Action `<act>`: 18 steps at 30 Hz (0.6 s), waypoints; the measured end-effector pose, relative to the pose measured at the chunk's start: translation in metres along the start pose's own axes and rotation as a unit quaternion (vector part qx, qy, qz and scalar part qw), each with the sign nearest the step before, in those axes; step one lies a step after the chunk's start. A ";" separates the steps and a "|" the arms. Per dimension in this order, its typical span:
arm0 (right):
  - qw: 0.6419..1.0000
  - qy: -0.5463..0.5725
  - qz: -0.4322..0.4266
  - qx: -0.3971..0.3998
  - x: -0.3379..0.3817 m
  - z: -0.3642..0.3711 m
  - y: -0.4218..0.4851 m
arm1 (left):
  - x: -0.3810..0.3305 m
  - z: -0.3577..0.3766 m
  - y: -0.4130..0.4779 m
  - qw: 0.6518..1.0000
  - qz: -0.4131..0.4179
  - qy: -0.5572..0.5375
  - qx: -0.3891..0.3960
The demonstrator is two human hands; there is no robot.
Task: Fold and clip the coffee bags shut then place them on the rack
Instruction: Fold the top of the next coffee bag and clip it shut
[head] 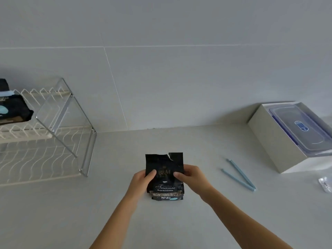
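1. Hands. Both hands work at the near centre of the counter. The left hand grips the left edge of the coffee bag, thumb on the front panel. The right hand grips the right edge in the same way, fingers curled behind.

2. Task item. The coffee bag stands upright on the counter between the hands. Its torn top is open and unfolded.

3. Clip. A blue clip lies on the counter at 3 o'clock from the bag, near it, its two arms spread apart. A small clear wrapper lies further out at 3 o'clock.

4. Progress. A second bag rests on the upper tier of the rack, at 10 o'clock. A pale blue strip, probably its clip, crosses its top, so that bag appears finished. For the bag in hand, folding, clipping and racking are all left to do.

5. Containers. An open box at 2 o'clock holds a clear plastic container with its lid on. Its contents cannot be determined.
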State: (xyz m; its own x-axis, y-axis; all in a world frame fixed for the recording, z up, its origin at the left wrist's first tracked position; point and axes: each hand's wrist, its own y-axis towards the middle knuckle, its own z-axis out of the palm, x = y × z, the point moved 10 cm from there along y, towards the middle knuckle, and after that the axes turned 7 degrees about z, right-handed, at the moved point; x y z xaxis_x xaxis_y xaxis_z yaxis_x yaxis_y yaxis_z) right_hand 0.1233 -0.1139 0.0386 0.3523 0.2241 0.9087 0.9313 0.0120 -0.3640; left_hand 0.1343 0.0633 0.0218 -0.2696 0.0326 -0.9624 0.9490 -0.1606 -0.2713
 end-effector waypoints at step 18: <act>0.981 -0.164 -0.068 -0.074 -0.001 -0.029 -0.016 | -0.002 0.020 -0.016 0.988 0.072 0.109 -0.078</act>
State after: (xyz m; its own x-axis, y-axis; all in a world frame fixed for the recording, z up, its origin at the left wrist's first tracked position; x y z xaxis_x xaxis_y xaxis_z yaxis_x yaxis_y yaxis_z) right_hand 0.1110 -0.1425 0.0495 0.1984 0.5321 0.8231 0.9793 -0.0737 -0.1884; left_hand 0.1164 0.0463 0.0279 -0.1044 0.2347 -0.9664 0.9933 -0.0246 -0.1133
